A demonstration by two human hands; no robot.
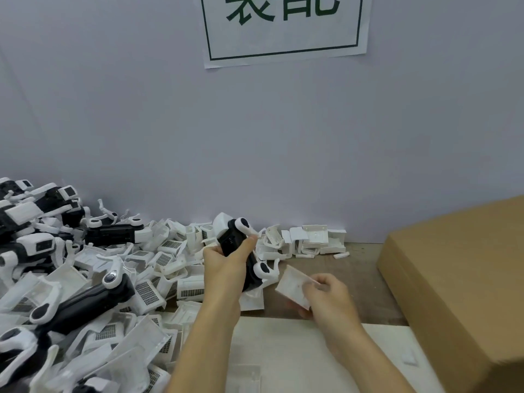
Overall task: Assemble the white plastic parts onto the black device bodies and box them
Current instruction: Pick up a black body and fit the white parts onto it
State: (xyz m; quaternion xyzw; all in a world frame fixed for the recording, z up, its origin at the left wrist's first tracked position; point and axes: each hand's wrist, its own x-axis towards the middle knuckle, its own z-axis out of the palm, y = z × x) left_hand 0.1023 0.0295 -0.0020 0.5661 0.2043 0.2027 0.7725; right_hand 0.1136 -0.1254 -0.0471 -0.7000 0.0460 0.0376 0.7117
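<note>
Nearest the camera, the right hand [326,292] pinches a white plastic cover [293,287] just above the wooden bench [354,268]. Beside it, the left hand [224,265] grips a black device body [241,251], thumb along its side. Beyond, a wall sign [283,26] shows cropped green characters.

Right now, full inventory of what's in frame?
black device body: one in hand, black with white ends, centre
white plastic part: one, white, flat, right of the body
loose white parts: many, white, heaped along the wall
device pile: many, black and white, left
cardboard box: one, brown, right
paper sign: one, white with green print, on the wall
left hand: grips the black device body
right hand: pinches the white plastic part
</note>
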